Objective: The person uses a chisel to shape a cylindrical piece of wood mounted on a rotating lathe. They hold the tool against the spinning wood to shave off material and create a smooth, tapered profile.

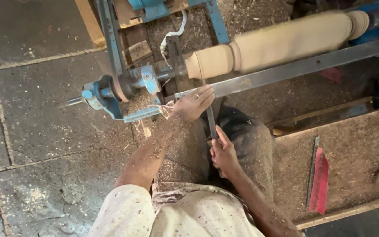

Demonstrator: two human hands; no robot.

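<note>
Stone-slab floor [36, 127], grey and strewn with sawdust, underlies a low wood-turning station seen from the head view. Item one: a blue metal lathe frame [110, 94] set directly on the floor, its spindle end pointing left. Item two: a pale wooden workpiece [281, 41], long and cylindrical with turned beads near the left end, mounted lying across the frame and blurred, apparently spinning. Item three: a flat steel tool rest bar [294, 68], running just below and alongside the workpiece, so that a tool can be braced on it. Item four: a turning chisel [210, 120], its blade laid over the bar with the tip at the workpiece near the beaded end. Left hand [194, 104], dusted with shavings, fingers closed over the blade where it crosses the bar, pinning it down for steadiness. Right hand [223, 154], its grip clamped around the chisel's handle end nearer the body, for steering. Item five: a sawdust-covered wooden board [352, 149] to the right, carrying a red-edged flat tool [319, 182], lying idle within reach, well apart from both hands.
</note>
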